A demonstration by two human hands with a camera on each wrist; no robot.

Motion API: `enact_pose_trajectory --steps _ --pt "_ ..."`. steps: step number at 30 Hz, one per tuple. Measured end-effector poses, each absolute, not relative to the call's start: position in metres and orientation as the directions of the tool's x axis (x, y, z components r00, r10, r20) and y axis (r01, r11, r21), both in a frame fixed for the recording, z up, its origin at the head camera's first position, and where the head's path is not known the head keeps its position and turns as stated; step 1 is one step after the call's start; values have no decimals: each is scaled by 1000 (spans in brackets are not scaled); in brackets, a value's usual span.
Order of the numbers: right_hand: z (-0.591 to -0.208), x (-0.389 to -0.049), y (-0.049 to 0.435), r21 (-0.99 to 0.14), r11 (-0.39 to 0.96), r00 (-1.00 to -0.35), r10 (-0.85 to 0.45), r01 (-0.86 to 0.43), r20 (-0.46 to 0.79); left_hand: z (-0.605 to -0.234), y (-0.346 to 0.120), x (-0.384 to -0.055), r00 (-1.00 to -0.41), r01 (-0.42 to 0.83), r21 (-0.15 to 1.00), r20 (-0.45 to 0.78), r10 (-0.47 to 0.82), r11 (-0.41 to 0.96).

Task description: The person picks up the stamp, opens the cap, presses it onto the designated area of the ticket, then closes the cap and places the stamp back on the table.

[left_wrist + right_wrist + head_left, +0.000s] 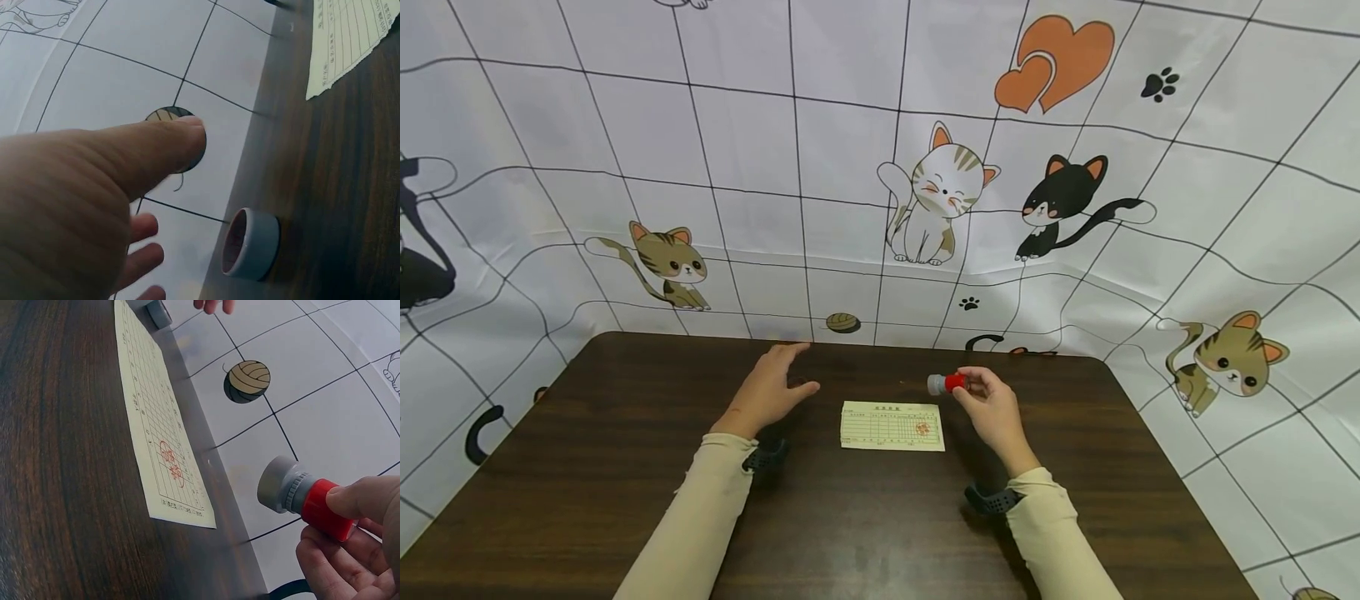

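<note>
My right hand (996,415) pinches a small self-inking stamp (327,508) by its red part, between thumb and fingers. Its grey end points left, held off the table. A pale yellow form slip (880,427) with printed lines lies flat between the hands, bearing a round red stamp mark (170,464) toward its right side. My left hand (765,392) is left of the slip, thumb and fingers spread, holding nothing. Beside its fingers, the left wrist view has a short round grey cap (260,245) with a dark reddish inside, lying on the table; the head view mostly hides it.
The dark wood-grain table (850,525) ends at its back edge against a white grid-patterned cloth (842,225) printed with cats, hearts and paw prints. Dark bands (992,500) circle both wrists over cream sleeves.
</note>
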State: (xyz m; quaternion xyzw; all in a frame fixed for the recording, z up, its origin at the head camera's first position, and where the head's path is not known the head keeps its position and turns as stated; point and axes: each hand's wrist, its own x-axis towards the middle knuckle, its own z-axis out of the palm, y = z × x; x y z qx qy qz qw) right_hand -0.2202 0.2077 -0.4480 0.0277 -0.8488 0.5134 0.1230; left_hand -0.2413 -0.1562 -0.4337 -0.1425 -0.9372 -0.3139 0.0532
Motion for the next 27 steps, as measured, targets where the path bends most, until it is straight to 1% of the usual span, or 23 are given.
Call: enact_pose_trajectory --steps 12,19,27 --pt "-449 -218 211 -865 475 -965 104 -163 239 -446 -158 -242 -982 184 565 72 175 804" --pt "-449 -220 211 -860 481 -965 97 -168 243 -452 -161 -245 -988 152 552 52 148 820" --pt "-448 -220 211 -856 481 -963 80 -189 258 -451 -158 -244 -988 155 519 67 141 841"
